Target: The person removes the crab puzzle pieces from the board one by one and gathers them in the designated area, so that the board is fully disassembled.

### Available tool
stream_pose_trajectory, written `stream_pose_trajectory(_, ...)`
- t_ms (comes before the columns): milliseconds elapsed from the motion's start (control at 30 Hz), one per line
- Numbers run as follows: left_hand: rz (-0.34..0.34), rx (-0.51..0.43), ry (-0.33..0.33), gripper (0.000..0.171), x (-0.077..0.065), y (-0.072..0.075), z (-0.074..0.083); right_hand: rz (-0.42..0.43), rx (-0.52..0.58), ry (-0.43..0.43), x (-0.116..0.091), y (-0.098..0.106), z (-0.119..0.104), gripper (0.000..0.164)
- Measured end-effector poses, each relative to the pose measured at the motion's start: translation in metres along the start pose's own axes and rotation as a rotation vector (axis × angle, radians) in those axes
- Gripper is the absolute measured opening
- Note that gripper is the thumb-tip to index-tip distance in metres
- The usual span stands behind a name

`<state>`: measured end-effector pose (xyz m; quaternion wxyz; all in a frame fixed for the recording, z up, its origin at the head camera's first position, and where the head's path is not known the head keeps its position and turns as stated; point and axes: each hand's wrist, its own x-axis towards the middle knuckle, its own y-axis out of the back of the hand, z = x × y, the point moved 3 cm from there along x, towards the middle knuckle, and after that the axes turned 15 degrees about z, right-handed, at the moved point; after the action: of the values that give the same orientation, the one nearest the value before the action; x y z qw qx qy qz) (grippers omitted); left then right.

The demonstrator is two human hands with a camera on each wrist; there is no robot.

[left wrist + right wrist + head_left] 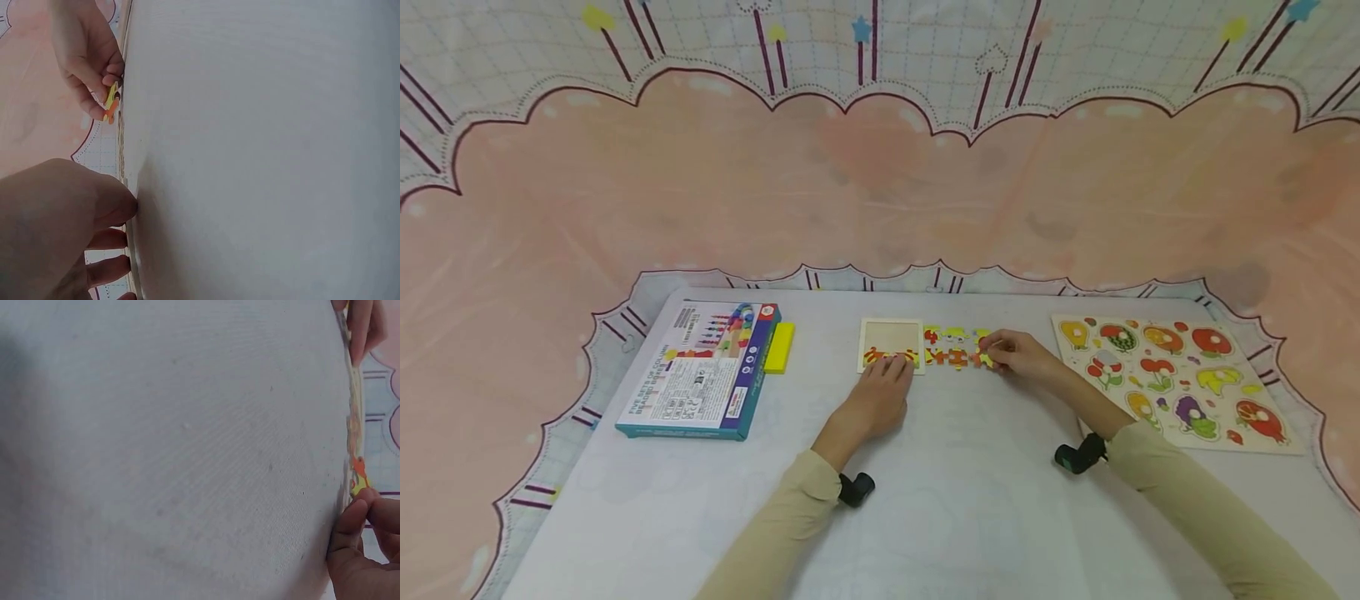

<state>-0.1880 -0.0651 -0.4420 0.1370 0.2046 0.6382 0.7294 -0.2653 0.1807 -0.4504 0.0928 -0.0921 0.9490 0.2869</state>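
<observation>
My left hand [880, 398] rests with its fingers extended on the near edge of a small wooden puzzle tray [891, 335]. Red and yellow pieces [872, 356] fill the tray's near side; its far part shows bare wood. To the right, my right hand [1022, 354] pinches a yellow and orange jigsaw piece [359, 476] between thumb and fingers. In the left wrist view that piece [111, 103] is tipped up on edge. Several loose jigsaw pieces [957, 357] lie in two rows between the tray and the right hand, partly covered by its fingertips.
A flat toy box [700, 375] lies at the left, with a yellow block [780, 348] against its right side. On the right is a fruit puzzle board [1180, 375], partly beneath the right forearm. White cloth [962, 500] covers the table; a patterned curtain [880, 192] hangs behind.
</observation>
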Motion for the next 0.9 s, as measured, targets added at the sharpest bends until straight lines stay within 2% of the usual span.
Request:
stream_pose_trajectory(200,0.003,0.008,-0.003,0.050,0.000,0.001,0.001,0.028,-0.062,0.085,-0.004,-0.001,-0.002,0.025)
stream_pose_trajectory(333,0.004,0.007,-0.004,0.050,0.000,0.001,0.001,0.082,-0.129,0.144,-0.004,-0.003,-0.002,0.022)
stream_pose_trajectory(533,0.103,-0.007,-0.003,0.042,0.003,0.004,0.003,0.153,-0.222,0.184,-0.001,-0.006,-0.002,0.019)
stream_pose_trajectory(600,0.117,-0.009,0.004,0.040,0.004,0.005,0.003,0.170,-0.241,0.193,0.000,-0.007,-0.002,0.018)
stream_pose_trajectory(900,0.102,0.011,0.011,0.045,0.003,0.003,0.003,0.205,-0.261,0.220,-0.002,-0.011,0.001,0.018)
